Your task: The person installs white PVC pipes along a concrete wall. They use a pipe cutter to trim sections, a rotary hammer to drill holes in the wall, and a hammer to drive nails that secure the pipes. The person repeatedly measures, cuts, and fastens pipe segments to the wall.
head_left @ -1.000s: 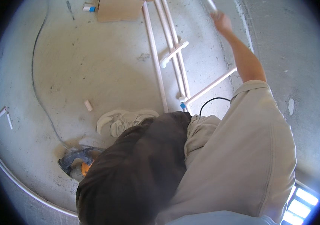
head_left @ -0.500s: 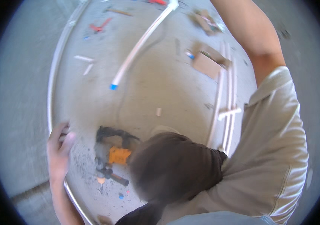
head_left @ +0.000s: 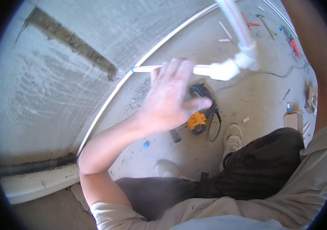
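A white plastic pipe assembly hangs in front of me. Its short pipe (head_left: pixel 201 70) has a blue end and joins white elbow fittings (head_left: pixel 228 69), from which a longer red-striped pipe (head_left: pixel 237 21) rises out of the top edge. My left hand (head_left: pixel 169 90) has its fingers curled over the short pipe, while the thumb stands out to the side. Up the right edge goes my right arm (head_left: pixel 326 65); its hand is outside the picture. Below the pipe, an orange and black power tool (head_left: pixel 197 120) lies on the floor.
A long white pipe (head_left: pixel 100 111) runs along the foot of the grey wall (head_left: pixel 56 88), which has a cut groove (head_left: pixel 69 40). Red-handled pliers (head_left: pixel 251 25), a hammer (head_left: pixel 266 27), a cable (head_left: pixel 263 73), and a cardboard box (head_left: pixel 294 120) lie about the floor.
My left hand has come up from the lower left onto the short pipe. The view has swung toward the wall, and the pipe assembly now appears closer, its fittings showing.
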Motion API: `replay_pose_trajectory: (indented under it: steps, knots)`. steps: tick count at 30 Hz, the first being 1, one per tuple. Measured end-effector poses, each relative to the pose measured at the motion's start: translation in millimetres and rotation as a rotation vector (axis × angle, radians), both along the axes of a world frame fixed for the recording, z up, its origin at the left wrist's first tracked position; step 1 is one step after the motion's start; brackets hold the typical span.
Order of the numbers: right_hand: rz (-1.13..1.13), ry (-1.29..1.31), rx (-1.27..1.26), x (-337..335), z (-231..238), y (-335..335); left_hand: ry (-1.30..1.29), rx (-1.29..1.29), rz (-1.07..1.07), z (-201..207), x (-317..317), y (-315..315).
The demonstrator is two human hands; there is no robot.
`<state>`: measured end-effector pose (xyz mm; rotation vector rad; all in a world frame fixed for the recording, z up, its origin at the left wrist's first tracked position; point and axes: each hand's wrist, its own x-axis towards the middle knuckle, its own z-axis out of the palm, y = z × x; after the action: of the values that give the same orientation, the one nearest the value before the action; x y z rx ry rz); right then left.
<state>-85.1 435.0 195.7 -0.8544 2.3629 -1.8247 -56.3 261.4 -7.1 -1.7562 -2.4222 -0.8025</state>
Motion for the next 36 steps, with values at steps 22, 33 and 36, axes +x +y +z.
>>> replay_pose_trajectory:
  steps: [22, 33, 36]
  knots:
    - [0.039, -0.870, -0.470, -26, -219, -142, 0.765, 0.035, 0.305, -62, 58, -131]
    - [-0.750, 0.357, -0.463, -136, -159, -145, 0.658, -0.294, 0.346, -61, 65, -198]
    - [-0.716, 0.332, -0.376, -143, -177, -162, 0.648, -0.522, 0.943, -77, -8, -238]
